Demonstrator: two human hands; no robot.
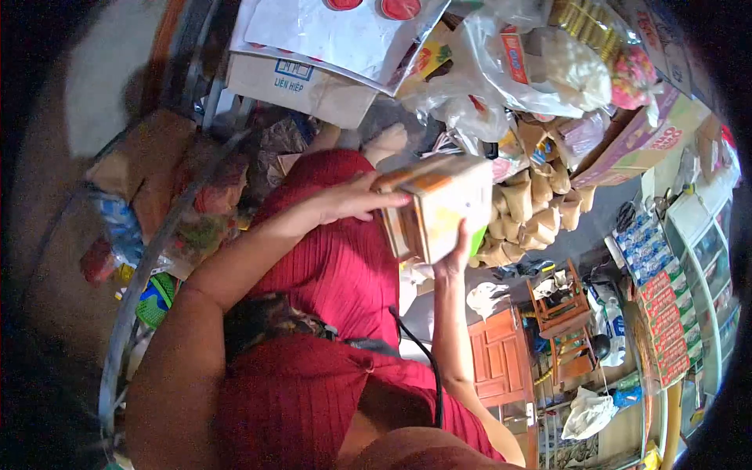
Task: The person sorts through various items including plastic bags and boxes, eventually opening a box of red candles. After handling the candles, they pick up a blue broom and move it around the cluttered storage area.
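Box (446, 207), orange-and-white, held in both hands: left hand (352, 200) closed on its 9 o'clock edge, right hand (453, 254) gripping at 6 o'clock.

A small cardboard box (443, 205), orange along its edges with a pale, yellowish printed face, was held tilted above the lap in red, its upper corner under the left hand's fingers and its lower edge resting against the right hand.
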